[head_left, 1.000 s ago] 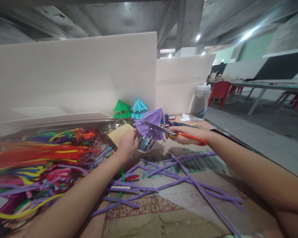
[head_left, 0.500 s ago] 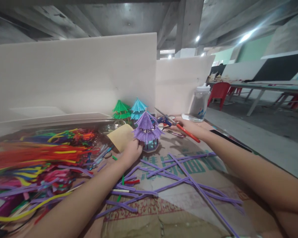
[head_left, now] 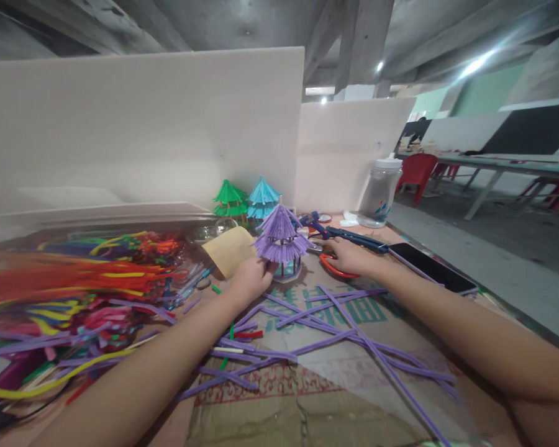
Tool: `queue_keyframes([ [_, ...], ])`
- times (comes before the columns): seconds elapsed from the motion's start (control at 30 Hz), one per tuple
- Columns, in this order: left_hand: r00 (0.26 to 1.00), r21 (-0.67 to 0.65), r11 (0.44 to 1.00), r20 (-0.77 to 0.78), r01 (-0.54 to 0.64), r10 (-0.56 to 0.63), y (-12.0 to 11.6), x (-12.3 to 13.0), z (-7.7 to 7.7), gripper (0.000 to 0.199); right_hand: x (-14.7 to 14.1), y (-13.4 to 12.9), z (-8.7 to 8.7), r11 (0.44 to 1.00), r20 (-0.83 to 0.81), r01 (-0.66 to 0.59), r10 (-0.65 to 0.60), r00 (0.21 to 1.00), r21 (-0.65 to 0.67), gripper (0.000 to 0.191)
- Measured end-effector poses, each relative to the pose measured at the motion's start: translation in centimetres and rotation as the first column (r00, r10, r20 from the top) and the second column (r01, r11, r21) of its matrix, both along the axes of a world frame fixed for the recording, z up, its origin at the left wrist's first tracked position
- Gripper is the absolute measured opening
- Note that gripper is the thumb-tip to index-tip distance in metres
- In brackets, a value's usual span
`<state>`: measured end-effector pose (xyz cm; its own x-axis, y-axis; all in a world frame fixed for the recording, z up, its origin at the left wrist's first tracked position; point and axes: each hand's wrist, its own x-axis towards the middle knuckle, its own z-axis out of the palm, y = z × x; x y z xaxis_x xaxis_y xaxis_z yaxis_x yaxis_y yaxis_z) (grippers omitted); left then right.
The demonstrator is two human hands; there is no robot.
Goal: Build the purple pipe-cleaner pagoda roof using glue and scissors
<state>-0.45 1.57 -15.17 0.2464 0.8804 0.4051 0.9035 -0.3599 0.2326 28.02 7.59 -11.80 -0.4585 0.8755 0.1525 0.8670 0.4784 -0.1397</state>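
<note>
My left hand (head_left: pixel 251 280) is closed on the lower edge of a small purple pavilion model (head_left: pixel 282 248), its two-tiered roof made of pipe cleaners. The pavilion stands upright on the cardboard. Off to its right, my right hand (head_left: pixel 347 256) is low over the table, its fingers bent at the orange-handled scissors (head_left: pixel 336 267); part of the grip is hidden. Just behind this hand lies a long dark-blue tool (head_left: pixel 358 239). Loose purple pipe cleaners (head_left: pixel 349 323) criss-cross in front of both hands.
Green (head_left: pixel 230 200) and light-blue (head_left: pixel 263 197) pavilions stand at the back. Bundles of coloured pipe cleaners (head_left: pixel 88 276) cover the left side. A beige sheet (head_left: pixel 228 251) lies beside the purple pavilion. At right are a phone (head_left: pixel 431 267) and a water bottle (head_left: pixel 377 192).
My right hand has lowered the scissors from a raised slant to table level, uncovering the dark-blue tool and more of the phone. My left hand stays at the purple pavilion. The view has shifted slightly.
</note>
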Motion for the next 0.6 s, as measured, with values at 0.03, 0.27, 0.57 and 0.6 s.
queue_keyframes([
  [0.03,1.000,-0.007,1.000,0.001,0.004,-0.004,0.0,0.0,0.1,0.032,0.0,0.1,0.0,1.000,0.011,-0.018,0.018,1.000,0.006,0.051],
  [0.27,0.990,-0.236,0.962,0.004,0.139,-0.142,0.8,-2.3,3.0,0.026,0.6,0.5,-0.5,0.984,0.093,-0.174,0.170,0.981,0.030,0.054],
  [0.57,0.989,-0.378,0.925,-0.118,0.040,-0.091,-1.5,-5.8,7.5,0.023,0.6,0.6,-1.2,0.955,0.040,-0.259,0.256,0.966,0.143,0.053],
  [0.6,0.989,-0.386,0.922,-0.129,0.016,-0.071,-1.6,-6.5,8.0,0.023,0.5,0.7,-1.3,0.956,0.042,-0.251,0.248,0.968,0.149,0.052],
])
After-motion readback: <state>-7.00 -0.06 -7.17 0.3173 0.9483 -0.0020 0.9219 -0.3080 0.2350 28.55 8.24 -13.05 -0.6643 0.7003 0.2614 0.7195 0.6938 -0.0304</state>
